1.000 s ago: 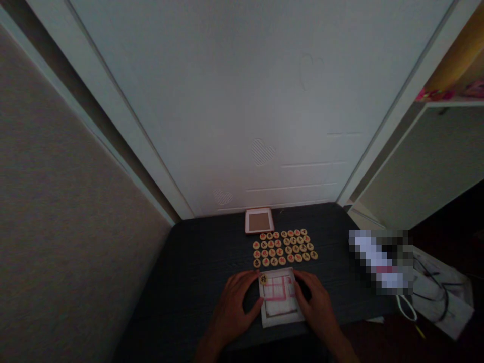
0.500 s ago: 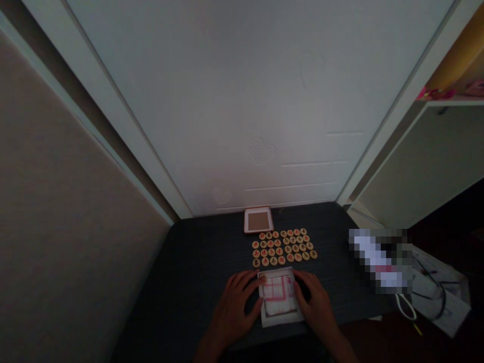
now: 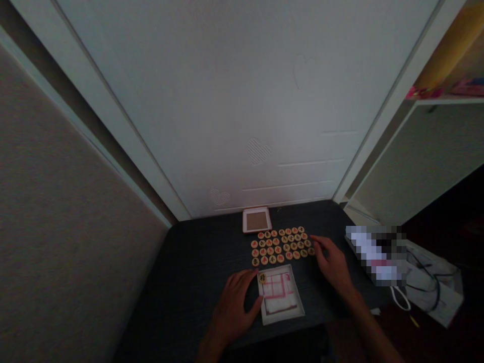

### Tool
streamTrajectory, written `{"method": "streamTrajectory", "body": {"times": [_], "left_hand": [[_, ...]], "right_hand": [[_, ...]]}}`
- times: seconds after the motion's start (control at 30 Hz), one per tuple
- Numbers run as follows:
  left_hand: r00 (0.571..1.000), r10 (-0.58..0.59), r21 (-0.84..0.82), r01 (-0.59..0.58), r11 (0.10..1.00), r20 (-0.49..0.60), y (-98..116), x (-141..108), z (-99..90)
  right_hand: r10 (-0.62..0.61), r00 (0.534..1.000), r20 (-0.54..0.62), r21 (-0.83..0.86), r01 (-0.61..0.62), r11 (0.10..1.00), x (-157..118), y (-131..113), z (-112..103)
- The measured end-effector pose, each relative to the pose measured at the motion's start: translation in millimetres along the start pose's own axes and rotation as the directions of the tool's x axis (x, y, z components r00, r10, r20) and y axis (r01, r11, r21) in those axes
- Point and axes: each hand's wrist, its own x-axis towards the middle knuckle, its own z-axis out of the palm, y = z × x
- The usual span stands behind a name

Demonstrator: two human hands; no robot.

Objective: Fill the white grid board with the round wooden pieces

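Rows of round wooden pieces (image 3: 269, 250) with red or black characters lie on the dark table. Nearer to me is a shallow white box (image 3: 282, 317) with pink markings inside. One round piece (image 3: 262, 278) rests in its upper left corner. My left hand (image 3: 235, 307) touches the box's left edge, fingers apart and nothing in it. My right hand (image 3: 333, 262) is at the right end of the rows, fingers curled near the end pieces; whether it pinches one is too small to tell.
A red-rimmed lid (image 3: 257, 221) lies behind the pieces, near the white wall panel (image 3: 242, 101). At the right stand a blurred-out item (image 3: 378, 257) and a white box with dark cables (image 3: 434, 287). The dark table (image 3: 181, 272) extends left.
My right hand has left the box's right side and moved up and right to the end of the rows. The piece in the box corner now shows uncovered. My left hand stays at the box.
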Motion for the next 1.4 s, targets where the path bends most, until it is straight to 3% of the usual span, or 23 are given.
{"method": "streamTrajectory", "body": {"times": [0.13, 0.3, 0.67, 1.4], "left_hand": [[1.0, -0.005, 0.0, 0.005, 1.0, 0.001, 0.5, 0.1, -0.6], [1.0, -0.01, -0.004, 0.01, 1.0, 0.001, 1.2, 0.4, -2.2], [1.0, 0.0, -0.016, -0.001, 1.0, -0.024, 1.8, -0.1, -2.5], [1.0, -0.004, -0.009, 0.004, 1.0, -0.024, 3.7, 1.1, -3.1]], "right_hand": [[-0.098, 0.99, 0.105, -0.056, 0.104, 0.993, 38.8, 31.7, 1.4], [-0.149, 0.971, 0.186, -0.058, 0.162, 0.985, 55.5, 52.5, 11.6], [-0.147, 0.962, 0.23, -0.067, 0.167, 0.984, 57.6, 64.7, 24.1], [-0.092, 0.988, 0.125, -0.099, 0.105, 0.99, 33.1, 70.8, 1.0]]}}
